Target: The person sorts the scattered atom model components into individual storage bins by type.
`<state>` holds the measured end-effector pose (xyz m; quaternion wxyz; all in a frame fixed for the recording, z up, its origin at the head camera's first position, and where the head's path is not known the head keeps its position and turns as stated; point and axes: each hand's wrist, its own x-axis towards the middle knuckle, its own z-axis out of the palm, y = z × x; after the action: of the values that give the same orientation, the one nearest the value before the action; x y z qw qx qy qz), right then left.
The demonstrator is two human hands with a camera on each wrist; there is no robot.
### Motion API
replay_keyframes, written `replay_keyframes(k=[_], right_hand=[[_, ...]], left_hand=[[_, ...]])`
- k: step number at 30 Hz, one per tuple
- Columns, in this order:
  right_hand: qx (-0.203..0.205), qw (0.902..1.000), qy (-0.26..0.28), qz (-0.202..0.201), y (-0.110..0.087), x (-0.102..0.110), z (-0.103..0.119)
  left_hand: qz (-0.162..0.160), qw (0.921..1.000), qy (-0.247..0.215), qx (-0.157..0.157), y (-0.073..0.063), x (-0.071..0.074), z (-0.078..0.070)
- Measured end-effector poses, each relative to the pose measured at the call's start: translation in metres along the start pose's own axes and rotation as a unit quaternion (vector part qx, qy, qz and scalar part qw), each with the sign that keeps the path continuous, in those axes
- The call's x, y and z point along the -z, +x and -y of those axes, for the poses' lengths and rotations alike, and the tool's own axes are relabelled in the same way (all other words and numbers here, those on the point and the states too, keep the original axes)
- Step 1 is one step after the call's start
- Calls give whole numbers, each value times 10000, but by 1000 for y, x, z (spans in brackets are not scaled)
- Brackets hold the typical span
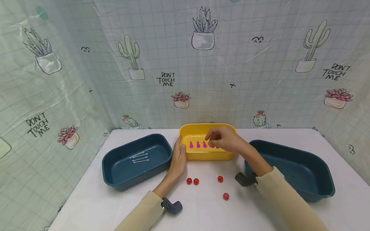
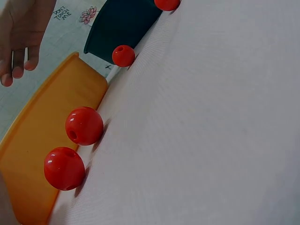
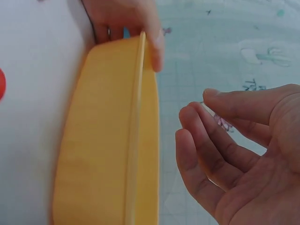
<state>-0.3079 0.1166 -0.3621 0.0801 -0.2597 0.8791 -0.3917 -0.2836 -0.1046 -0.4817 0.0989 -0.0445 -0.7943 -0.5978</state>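
My left hand (image 1: 178, 158) holds the left end of the yellow bin (image 1: 208, 155), thumb over the rim and fingers along the outside wall. In the right wrist view that thumb shows just inside the bin's edge. My right hand (image 1: 224, 138) hovers over the bin's right half, fingers loosely bent, with nothing between thumb and fingertips. On the bin's floor stands a row of small pink pear-shaped pieces (image 1: 198, 144); the right hand partly covers the row's right end. Several red beads (image 2: 84, 125) with holes lie on the table in front of the bin.
A dark blue bin (image 1: 120, 154) with several thin pale grey sticks (image 1: 140, 157) stands at the left. Another dark blue bin (image 1: 295, 170) stands at the right, partly behind the right forearm. A patterned cloth (image 1: 206, 71) hangs behind the white table (image 1: 198, 217).
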Motion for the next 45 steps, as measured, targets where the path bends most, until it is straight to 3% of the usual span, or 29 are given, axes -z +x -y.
replay_keyframes(k=[9,17,27,32,36,40,45], right_hand=[[322,9995,-63,29,-21,-8,3],[76,10000,-21,49,-49,2,-7],[-150,9988,234,-399,-103,51,-35],[-174,9955,318,-879,-130,80,-50],[-89,9906,406,-1300,-148,98,-70],[8,9882,507,-1448,-166,118,-93],[-239,9847,454,-1668,-191,140,-118]], left_hand=[[-17,10000,60,-5,0,0,0],[-22,10000,40,3,0,0,0],[7,9998,205,-11,-2,1,-1],[-6,9997,256,26,-1,1,-1],[27,9994,276,190,-2,1,-2],[15,9992,226,317,-3,1,-3],[6,9994,228,263,-2,1,-6]])
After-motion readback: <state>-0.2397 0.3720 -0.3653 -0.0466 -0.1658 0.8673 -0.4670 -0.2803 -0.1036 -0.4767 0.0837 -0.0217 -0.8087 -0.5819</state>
